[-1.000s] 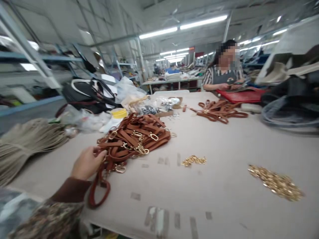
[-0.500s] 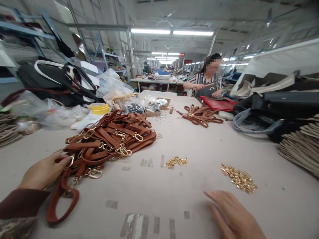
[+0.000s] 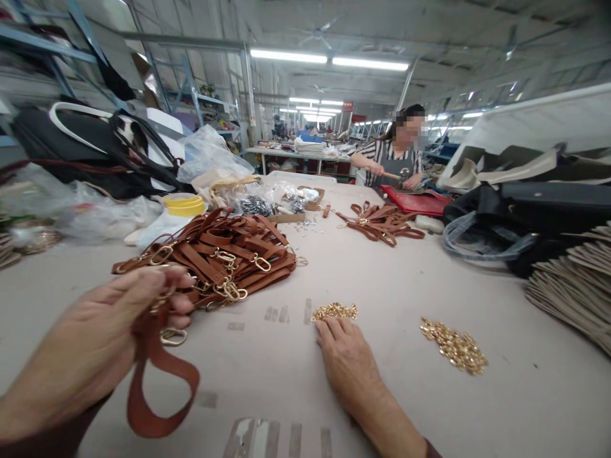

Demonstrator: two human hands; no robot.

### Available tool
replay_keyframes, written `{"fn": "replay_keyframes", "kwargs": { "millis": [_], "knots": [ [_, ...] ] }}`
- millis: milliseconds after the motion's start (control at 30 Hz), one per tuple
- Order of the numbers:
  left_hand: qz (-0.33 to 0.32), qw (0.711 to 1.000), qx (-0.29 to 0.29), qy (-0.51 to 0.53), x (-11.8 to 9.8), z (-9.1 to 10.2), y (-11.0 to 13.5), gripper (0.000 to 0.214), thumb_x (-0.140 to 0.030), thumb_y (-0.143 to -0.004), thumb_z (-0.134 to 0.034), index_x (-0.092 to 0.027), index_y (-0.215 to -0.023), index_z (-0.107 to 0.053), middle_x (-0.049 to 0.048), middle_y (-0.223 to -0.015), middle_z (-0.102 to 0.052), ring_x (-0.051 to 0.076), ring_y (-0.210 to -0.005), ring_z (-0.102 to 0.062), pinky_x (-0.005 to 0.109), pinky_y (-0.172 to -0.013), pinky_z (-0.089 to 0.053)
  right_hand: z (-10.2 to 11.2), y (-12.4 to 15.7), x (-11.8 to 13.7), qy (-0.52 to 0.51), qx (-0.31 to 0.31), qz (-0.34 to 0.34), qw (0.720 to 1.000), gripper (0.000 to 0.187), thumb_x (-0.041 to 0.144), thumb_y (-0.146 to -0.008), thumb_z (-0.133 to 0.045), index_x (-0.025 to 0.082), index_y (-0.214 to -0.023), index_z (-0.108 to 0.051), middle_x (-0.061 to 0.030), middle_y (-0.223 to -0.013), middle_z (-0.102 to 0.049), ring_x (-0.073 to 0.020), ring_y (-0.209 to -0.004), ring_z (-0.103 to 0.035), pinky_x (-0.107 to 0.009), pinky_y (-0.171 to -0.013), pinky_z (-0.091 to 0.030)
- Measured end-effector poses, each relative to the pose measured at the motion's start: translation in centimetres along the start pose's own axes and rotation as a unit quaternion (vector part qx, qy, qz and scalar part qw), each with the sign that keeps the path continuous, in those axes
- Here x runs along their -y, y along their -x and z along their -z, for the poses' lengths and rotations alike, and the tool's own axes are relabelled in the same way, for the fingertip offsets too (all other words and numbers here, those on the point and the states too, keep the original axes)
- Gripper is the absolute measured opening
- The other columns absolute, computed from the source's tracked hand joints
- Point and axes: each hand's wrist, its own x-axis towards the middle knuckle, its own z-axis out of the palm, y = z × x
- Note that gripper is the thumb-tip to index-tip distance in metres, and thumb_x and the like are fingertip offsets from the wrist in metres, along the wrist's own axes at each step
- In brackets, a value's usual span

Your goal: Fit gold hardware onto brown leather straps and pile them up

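Observation:
My left hand (image 3: 119, 324) is closed around a brown leather strap (image 3: 162, 413), raised over the table at the left. The strap's looped end hangs below my fingers, and some gold metal shows between them. Right behind lies a tangled heap of brown straps (image 3: 238, 238) with gold clasps and rings. My right hand (image 3: 348, 359) rests with fingers drawn together at the near edge of a small pile of gold metal pieces (image 3: 337, 310). Its fingertips touch the pile; what they hold, if anything, is hidden. A larger pile of gold pieces (image 3: 453, 346) lies farther right.
More brown straps (image 3: 382, 222) lie farther back, before a person (image 3: 391, 156) in a striped top holding a stick-like tool. Black bags (image 3: 525, 210) and stacked beige pieces (image 3: 577, 292) stand right. Plastic bags (image 3: 86, 210) and a yellow tape roll (image 3: 184, 204) are at left.
My left hand has lifted a strap from the heap's near side and moved right with it. My right hand has moved left and forward to the small gold pile.

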Motion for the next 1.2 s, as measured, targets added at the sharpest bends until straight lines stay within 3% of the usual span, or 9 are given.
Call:
{"fn": "replay_keyframes", "kwargs": {
  "millis": [100,233,400,467,633,767,900,1067,1200],
  "knots": [
    [0.042,0.975,0.168,0.142,-2.4,-6.8,2.4,0.045,-0.037,-0.08,-0.066,-0.03,-0.123,-0.054,0.0031,-0.103,-0.063,0.018,-0.073,-0.062,0.026,-0.052,-0.053,0.1,0.7,-1.0,-0.018,-0.026,-0.003,1.0,0.016,0.006,-0.087,-0.052,0.017,-0.091,-0.063,-0.0072,-0.083,-0.064,-0.0228,-0.079,-0.055,-0.036,-0.073,-0.045],
    [0.06,0.911,0.367,0.176,-2.4,-13.8,3.9,0.059,-0.028,-0.086,-0.06,-0.033,-0.139,-0.035,0.0021,-0.101,-0.059,0.013,-0.071,-0.063,0.026,-0.063,-0.052,1.3,2.7,-2.4,-0.068,-0.046,-0.07,0.994,0.015,0.007,-0.087,-0.053,0.019,-0.084,-0.062,-0.0039,-0.077,-0.064,-0.0212,-0.074,-0.055,-0.032,-0.068,-0.044],
    [0.068,0.861,0.461,0.202,-2.0,-19.4,4.8,0.066,-0.022,-0.084,-0.059,-0.027,-0.14,-0.025,0.0019,-0.097,-0.062,0.011,-0.073,-0.063,0.022,-0.064,-0.047,3.3,5.0,-3.7,-0.19,-0.065,-0.156,0.967,0.019,0.008,-0.089,-0.05,0.02,-0.088,-0.066,-0.0027,-0.078,-0.066,-0.0185,-0.076,-0.059,-0.028,-0.069,-0.045],
    [0.075,0.854,0.474,0.203,-1.7,-20.7,5.0,0.057,-0.022,-0.084,-0.058,-0.023,-0.133,-0.029,0.0022,-0.093,-0.064,0.011,-0.07,-0.063,0.02,-0.058,-0.045,4.0,5.8,-4.1,-0.27,-0.071,-0.201,0.939,0.018,0.015,-0.091,-0.05,0.02,-0.088,-0.067,-0.0026,-0.08,-0.068,-0.0175,-0.076,-0.061,-0.027,-0.069,-0.046],
    [0.08,0.863,0.472,0.162,0.1,-22.4,5.2,0.038,-0.029,-0.085,-0.056,-0.017,-0.118,-0.042,0.005,-0.094,-0.064,0.011,-0.063,-0.063,0.017,-0.047,-0.039,5.1,7.5,-4.7,-0.486,-0.096,-0.361,0.79,0.02,0.037,-0.084,-0.064,0.017,-0.083,-0.069,-0.0017,-0.07,-0.068,-0.0143,-0.063,-0.06,-0.022,-0.057,-0.046],
    [0.094,0.872,0.465,0.118,1.0,-22.6,5.5,0.037,-0.038,-0.089,-0.051,-0.017,-0.119,-0.054,-0.0019,-0.079,-0.056,0.006,-0.046,-0.05,0.018,-0.041,-0.034,5.8,8.2,-4.3,-0.575,-0.108,-0.382,0.715,0.024,0.039,-0.078,-0.072,0.017,-0.083,-0.066,-0.0007,-0.063,-0.066,-0.0129,-0.058,-0.06,-0.021,-0.056,-0.049],
    [0.063,0.874,0.477,0.068,0.4,-22.1,6.0,0.048,-0.038,-0.093,-0.042,-0.018,-0.136,-0.049,-0.0036,-0.068,-0.048,0.01,-0.057,-0.048,0.023,-0.056,-0.041,6.0,8.4,-3.2,-0.619,-0.111,-0.367,0.686,0.019,0.036,-0.08,-0.071,0.018,-0.084,-0.065,-0.0013,-0.065,-0.068,-0.0127,-0.06,-0.063,-0.022,-0.06,-0.051],
    [-0.035,0.856,0.514,0.039,0.4,-21.7,6.6,0.051,-0.02,-0.089,-0.043,-0.023,-0.14,-0.046,0.0029,-0.101,-0.057,0.016,-0.095,-0.055,0.032,-0.092,-0.041,6.3,8.5,-2.4,-0.648,-0.11,-0.344,0.67,0.016,0.034,-0.082,-0.07,0.018,-0.084,-0.068,-0.0017,-0.065,-0.069,-0.0127,-0.061,-0.064,-0.023,-0.063,-0.052],
    [-0.103,0.862,0.496,0.02,0.6,-21.9,7.2,0.05,-0.016,-0.087,-0.047,-0.026,-0.136,-0.05,0.0019,-0.101,-0.06,0.017,-0.096,-0.055,0.03,-0.093,-0.04,6.6,8.5,-2.2,-0.658,-0.12,-0.347,0.657,0.015,0.034,-0.08,-0.072,0.019,-0.082,-0.069,-0.0002,-0.062,-0.067,-0.0115,-0.059,-0.062,-0.022,-0.062,-0.051]
  ]
}}
